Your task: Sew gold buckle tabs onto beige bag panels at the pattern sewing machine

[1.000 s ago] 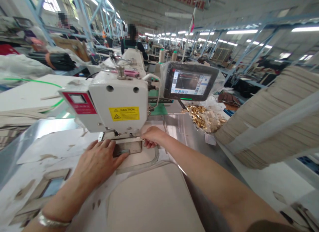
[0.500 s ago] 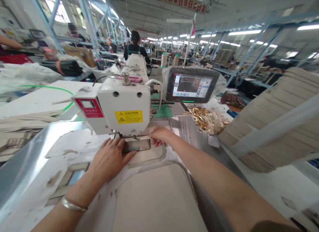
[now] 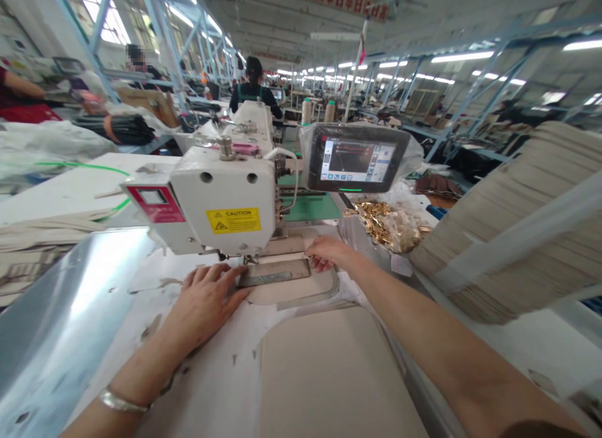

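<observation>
Left hand [image 3: 207, 303] palm down, fingers loosely extended, gripping nothing; fingertips at the left end of the brown rectangular plate [image 3: 301, 268], thumb over the beige piece [image 3: 289, 292] under it. Right hand [image 3: 328, 254] half curled, thumb and index close together at the plate's right end; cannot tell whether it grips the plate or something small. Plate lies roughly level just below and in front of the sewing machine head [image 3: 223, 193], grey metal strip [image 3: 268, 278] along its near side. Large beige panel [image 3: 333, 375] lies nearer the person. Control screen [image 3: 352, 159] right of the machine, gold metal pieces [image 3: 374, 219] below it, beige stack [image 3: 508, 231] far right. Silver bracelet [image 3: 121, 401] on left wrist.
</observation>
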`<act>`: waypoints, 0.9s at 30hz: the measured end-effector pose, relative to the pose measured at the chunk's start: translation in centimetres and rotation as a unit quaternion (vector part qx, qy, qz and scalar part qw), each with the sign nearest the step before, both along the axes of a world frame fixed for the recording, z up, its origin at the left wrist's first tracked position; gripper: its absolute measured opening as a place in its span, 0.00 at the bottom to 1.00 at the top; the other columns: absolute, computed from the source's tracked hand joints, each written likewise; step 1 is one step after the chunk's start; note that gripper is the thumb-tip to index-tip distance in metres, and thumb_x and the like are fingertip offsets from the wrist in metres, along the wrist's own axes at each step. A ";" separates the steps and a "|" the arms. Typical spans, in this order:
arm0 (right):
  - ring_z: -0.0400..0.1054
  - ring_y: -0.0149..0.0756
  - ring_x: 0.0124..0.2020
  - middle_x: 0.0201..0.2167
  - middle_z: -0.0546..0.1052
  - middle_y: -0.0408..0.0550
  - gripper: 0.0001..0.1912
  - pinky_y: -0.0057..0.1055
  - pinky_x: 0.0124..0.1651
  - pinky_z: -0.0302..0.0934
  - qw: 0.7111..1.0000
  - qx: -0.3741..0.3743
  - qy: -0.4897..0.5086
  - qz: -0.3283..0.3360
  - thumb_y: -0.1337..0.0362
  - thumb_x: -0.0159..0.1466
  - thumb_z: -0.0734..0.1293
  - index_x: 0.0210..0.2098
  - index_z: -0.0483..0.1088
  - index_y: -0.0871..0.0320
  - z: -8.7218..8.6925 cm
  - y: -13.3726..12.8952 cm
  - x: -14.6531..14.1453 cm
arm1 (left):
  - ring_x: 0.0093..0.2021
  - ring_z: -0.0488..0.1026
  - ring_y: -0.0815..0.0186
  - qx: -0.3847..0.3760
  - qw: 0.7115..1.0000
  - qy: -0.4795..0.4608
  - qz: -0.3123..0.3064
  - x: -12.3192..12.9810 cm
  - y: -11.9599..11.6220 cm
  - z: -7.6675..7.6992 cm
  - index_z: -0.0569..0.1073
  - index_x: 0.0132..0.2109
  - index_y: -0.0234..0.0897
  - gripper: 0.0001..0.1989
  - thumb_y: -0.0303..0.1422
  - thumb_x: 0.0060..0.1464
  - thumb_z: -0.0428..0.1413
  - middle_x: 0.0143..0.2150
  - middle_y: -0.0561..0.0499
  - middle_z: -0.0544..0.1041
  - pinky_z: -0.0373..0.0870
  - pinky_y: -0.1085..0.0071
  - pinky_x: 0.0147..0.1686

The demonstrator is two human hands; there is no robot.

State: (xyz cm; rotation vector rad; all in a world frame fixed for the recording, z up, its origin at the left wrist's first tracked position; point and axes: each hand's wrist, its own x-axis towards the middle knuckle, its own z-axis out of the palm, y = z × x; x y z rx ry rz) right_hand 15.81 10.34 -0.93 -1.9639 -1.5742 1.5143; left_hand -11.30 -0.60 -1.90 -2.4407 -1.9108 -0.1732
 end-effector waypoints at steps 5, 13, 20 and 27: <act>0.67 0.29 0.13 0.14 0.72 0.41 0.03 0.20 0.18 0.57 1.000 -0.002 0.011 -0.010 0.70 0.61 0.65 0.31 0.64 0.60 0.1 0.1 1.8 | 0.56 0.67 0.49 -0.016 1.000 -0.012 0.001 0.4 -0.5 0.2 0.69 0.58 0.37 0.23 0.43 0.62 0.46 0.56 0.40 0.72 0.62 0.50 0.58; 0.66 0.27 0.13 0.14 0.71 0.39 0.07 0.21 0.19 0.57 1.000 0.018 0.010 -0.019 0.71 0.62 0.65 0.29 0.63 0.60 0.4 -0.5 1.6 | 0.45 0.73 0.57 -0.099 0.982 -0.138 -0.082 5.0 -2.6 1.5 0.73 0.41 0.36 0.15 0.38 0.63 0.45 0.42 0.44 0.76 0.70 0.58 0.48; 0.66 0.26 0.14 0.14 0.71 0.39 0.08 0.19 0.20 0.58 0.999 0.022 0.023 -0.016 0.68 0.61 0.67 0.27 0.64 0.61 0.5 -1.4 2.1 | 0.52 0.69 0.54 -0.158 0.955 -0.125 -0.219 10.7 -4.9 1.6 0.72 0.51 0.36 0.15 0.35 0.58 0.54 0.51 0.43 0.74 0.68 0.54 0.54; 0.66 0.25 0.15 0.16 0.72 0.38 0.07 0.18 0.22 0.59 0.993 0.109 0.030 -0.024 0.69 0.61 0.65 0.27 0.64 0.59 -0.3 -2.6 2.0 | 0.47 0.72 0.54 -0.140 0.963 -0.047 -0.225 13.2 -5.5 3.6 0.73 0.40 0.36 0.07 0.24 0.55 0.54 0.44 0.45 0.77 0.71 0.55 0.48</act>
